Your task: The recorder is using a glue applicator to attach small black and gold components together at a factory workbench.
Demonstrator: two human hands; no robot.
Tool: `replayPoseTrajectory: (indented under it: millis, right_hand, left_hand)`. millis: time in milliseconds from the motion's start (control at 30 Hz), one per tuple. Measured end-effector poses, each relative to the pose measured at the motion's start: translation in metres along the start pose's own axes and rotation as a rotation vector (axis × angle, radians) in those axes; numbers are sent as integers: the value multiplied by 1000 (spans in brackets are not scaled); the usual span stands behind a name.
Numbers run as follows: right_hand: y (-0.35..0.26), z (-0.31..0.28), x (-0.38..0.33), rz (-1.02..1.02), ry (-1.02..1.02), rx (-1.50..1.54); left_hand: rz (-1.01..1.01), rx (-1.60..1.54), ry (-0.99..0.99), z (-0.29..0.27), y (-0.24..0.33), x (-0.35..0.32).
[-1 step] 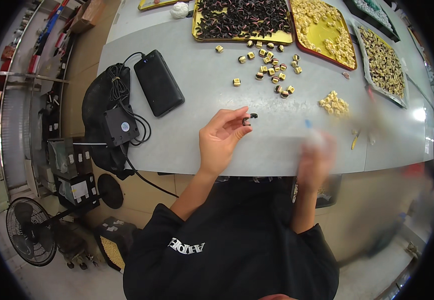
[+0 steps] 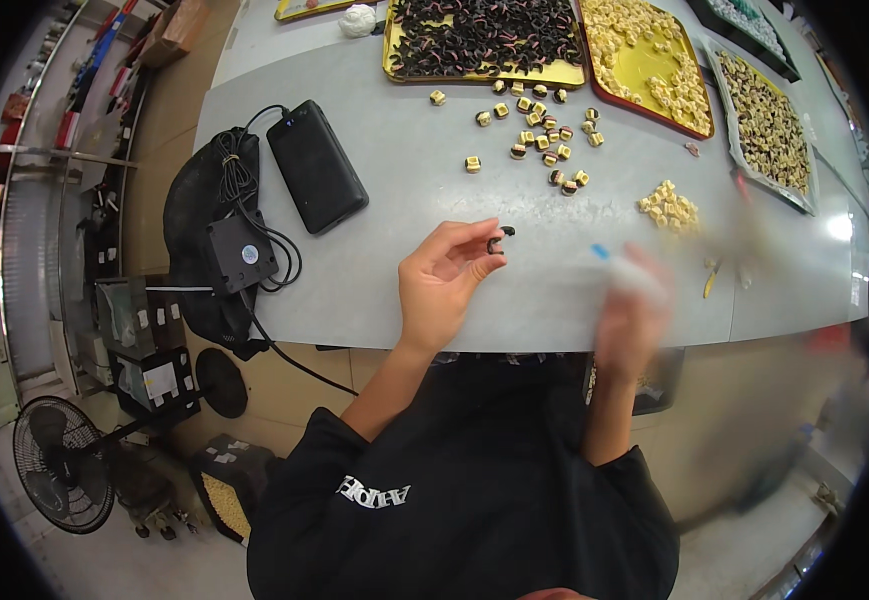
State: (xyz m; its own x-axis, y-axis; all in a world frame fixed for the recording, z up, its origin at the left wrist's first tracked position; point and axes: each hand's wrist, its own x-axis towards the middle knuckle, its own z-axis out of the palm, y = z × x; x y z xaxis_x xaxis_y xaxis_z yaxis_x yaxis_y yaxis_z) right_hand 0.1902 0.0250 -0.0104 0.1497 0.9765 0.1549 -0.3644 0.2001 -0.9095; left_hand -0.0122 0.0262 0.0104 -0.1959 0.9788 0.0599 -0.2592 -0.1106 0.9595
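Now we pinch a curved black piece [image 2: 508,231] at the fingertips of our left hand [image 2: 437,285], while right of that pinch our blurred right hand [image 2: 629,325] grasps a white tool [image 2: 642,282] whose blue tip [image 2: 600,252] has shifted slightly closer, still apart.

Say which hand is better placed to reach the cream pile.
Probably the right hand: it's nearer the cream pile, though holding a blurred blue-tipped object; the left hand pinches a dark curved piece.
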Motion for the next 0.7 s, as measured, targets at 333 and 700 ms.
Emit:
replayPoseTrajectory:
  millis: [333, 700]
  right_hand:
    - [1, 21, 7, 195, 101, 376]
    - [4, 29, 2, 121, -1, 136]
  left_hand:
    - [290, 421, -193, 4, -6, -11]
    - [362, 575, -263, 7, -6, -9]
